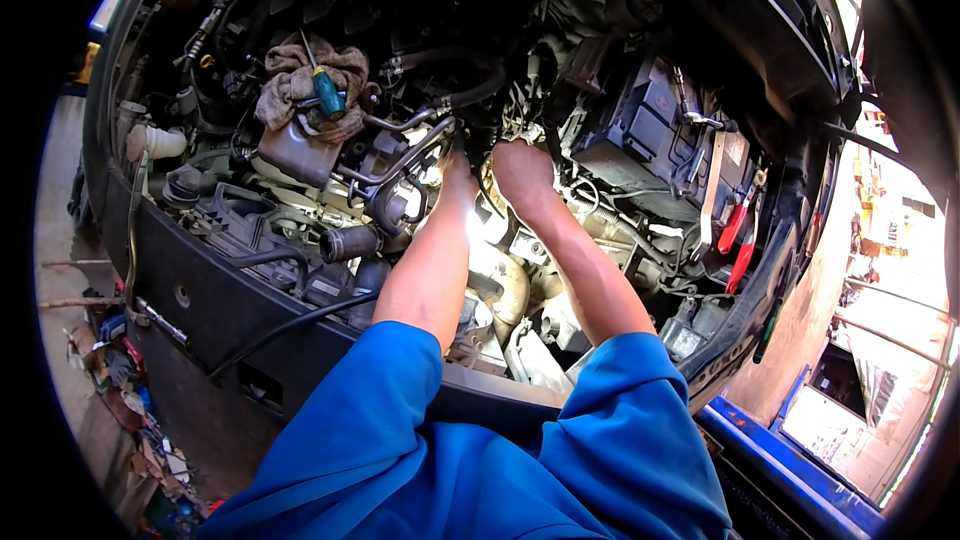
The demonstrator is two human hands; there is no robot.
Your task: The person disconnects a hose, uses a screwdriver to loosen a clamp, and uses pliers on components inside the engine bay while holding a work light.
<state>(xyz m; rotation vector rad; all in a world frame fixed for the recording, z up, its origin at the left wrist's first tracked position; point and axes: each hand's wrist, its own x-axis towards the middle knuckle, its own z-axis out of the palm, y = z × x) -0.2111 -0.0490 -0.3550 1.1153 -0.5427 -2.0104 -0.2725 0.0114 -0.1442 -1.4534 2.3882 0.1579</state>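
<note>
Blue sleeves (380, 390) lie nearest, below the battery (645, 130), bare forearms (425, 275) reaching from them into the engine bay (220, 315). Left of the battery, the person's right hand (523, 175) is curled up beside some wires (522, 124); farther left of it, the left hand (457, 180) reaches in close to a metal pipe (405, 162). Both hands' fingertips are hidden, so whether either is clamped on anything cannot be told. Well left of the battery, a screwdriver (327, 93) lies on a rag (283, 92); to the battery's lower right are red-handled pliers (733, 230)
</note>
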